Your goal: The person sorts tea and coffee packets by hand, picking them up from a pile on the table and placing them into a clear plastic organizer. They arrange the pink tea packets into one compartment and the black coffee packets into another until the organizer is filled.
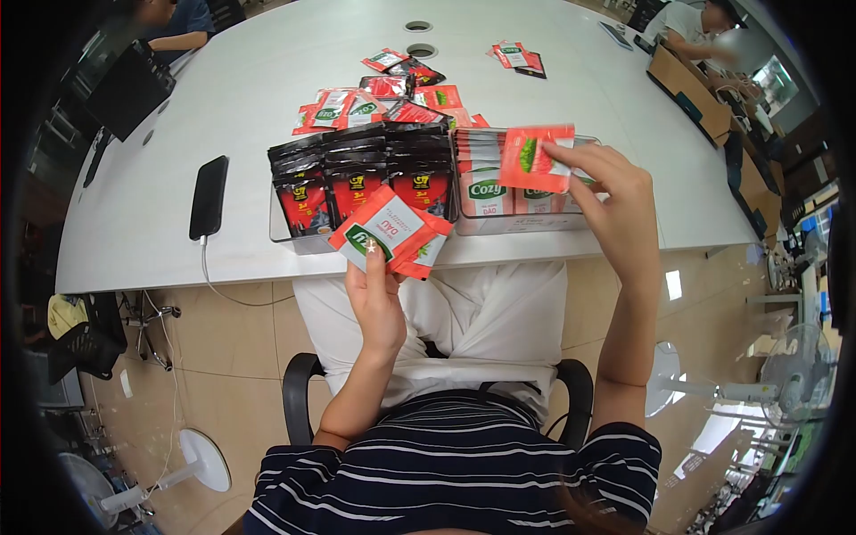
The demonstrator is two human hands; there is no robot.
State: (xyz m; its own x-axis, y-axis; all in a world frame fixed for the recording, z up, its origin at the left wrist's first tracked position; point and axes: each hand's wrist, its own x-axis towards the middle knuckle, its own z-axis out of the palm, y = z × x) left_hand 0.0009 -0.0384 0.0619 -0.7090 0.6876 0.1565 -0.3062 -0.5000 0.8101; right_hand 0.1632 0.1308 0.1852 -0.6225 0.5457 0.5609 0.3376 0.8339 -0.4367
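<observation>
My left hand (376,303) pinches a few red-and-white Cozy tea sachets (390,227), fanned out in front of the left clear box. Between the thumb and fingers of my right hand (611,187) is a single red tea sachet (535,159), held over the right clear box (526,223). That box contains rows of upright Cozy sachets (486,189). The left clear box (308,242) is packed with black-and-red G7 coffee sachets (357,192). Behind both boxes lies a loose pile of mixed red and black sachets (366,105).
A black phone (209,198) with a white cable (214,276) lies on the white table (241,89) at left. A few more sachets (517,57) are farther back. Cardboard boxes (691,94) line the right side. Other people (687,27) sit at the far corners.
</observation>
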